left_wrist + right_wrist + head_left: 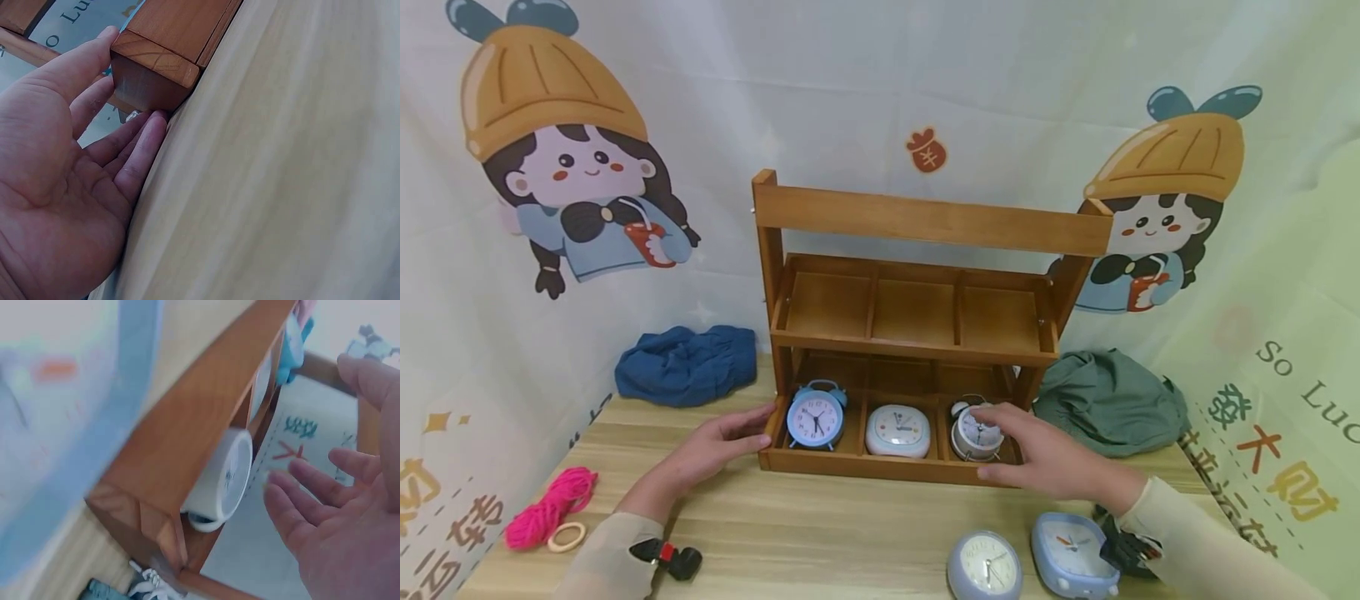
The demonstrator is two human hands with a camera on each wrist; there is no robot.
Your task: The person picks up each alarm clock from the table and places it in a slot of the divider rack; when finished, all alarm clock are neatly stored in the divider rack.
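Observation:
A brown wooden two-tier shelf point(917, 346) stands on the table. Its lower tier holds a blue twin-bell alarm clock point(815, 418) on the left, a white rounded clock point(898, 431) in the middle and a white twin-bell alarm clock point(976, 433) on the right. My left hand point(722, 446) rests against the shelf's left end, thumb at the front corner and the other fingers point(140, 159) extended along the side. In the head view my right hand point(1045, 454) overlaps the white twin-bell clock; in the right wrist view its fingers are spread apart, with nothing between them.
A round lavender clock point(985, 567) and a blue square clock point(1072, 552) lie at the front right. Pink yarn point(553, 507) and a wooden ring point(567, 537) lie on the left. Blue cloth point(688, 365) and green cloth point(1108, 402) flank the shelf.

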